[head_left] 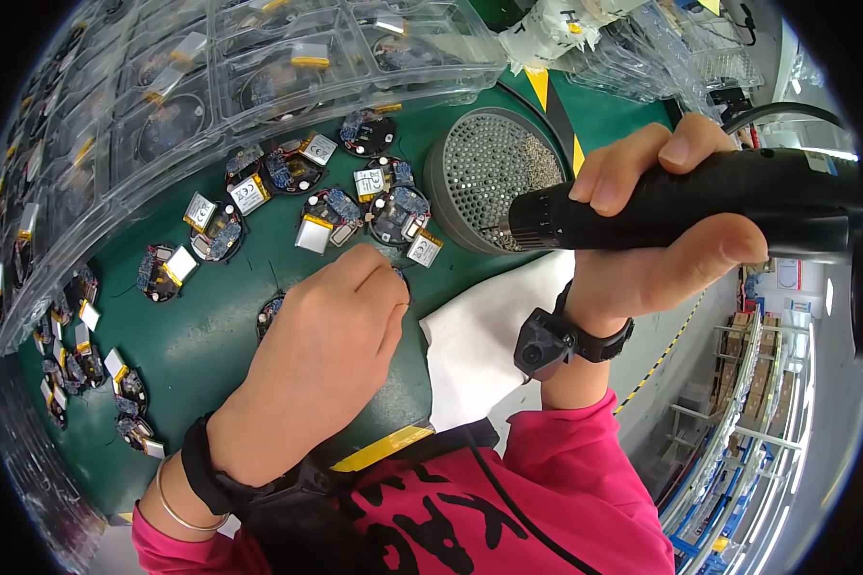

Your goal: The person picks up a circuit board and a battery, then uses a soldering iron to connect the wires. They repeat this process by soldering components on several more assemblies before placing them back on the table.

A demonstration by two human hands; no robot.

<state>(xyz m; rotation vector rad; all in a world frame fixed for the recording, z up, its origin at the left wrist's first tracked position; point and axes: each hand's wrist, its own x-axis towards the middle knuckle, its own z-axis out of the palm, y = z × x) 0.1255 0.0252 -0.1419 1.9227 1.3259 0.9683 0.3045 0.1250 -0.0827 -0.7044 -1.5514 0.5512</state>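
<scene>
My right hand [657, 206] grips a black electric screwdriver [786, 201], held nearly level. Its tip points left, over a round grey perforated screw tray [470, 158] with small screws [544, 165] heaped on its right side. My left hand [331, 335] is closed, knuckles up, low over the green bench. A dark edge shows at its fingertips, but what the fingers hold is mostly hidden. Partly under the outer side of that hand lies a round black circuit board [269, 312]. Just beyond it are several similar boards with blue parts and silver battery pouches [314, 233].
Clear plastic compartment trays [288, 77] filled with boards stand along the back and left. More loose boards [129, 398] lie at the left. A white cloth [475, 335] rests on the bench [211, 335] between my arms. Cable and bagged packaging [556, 34] sit behind.
</scene>
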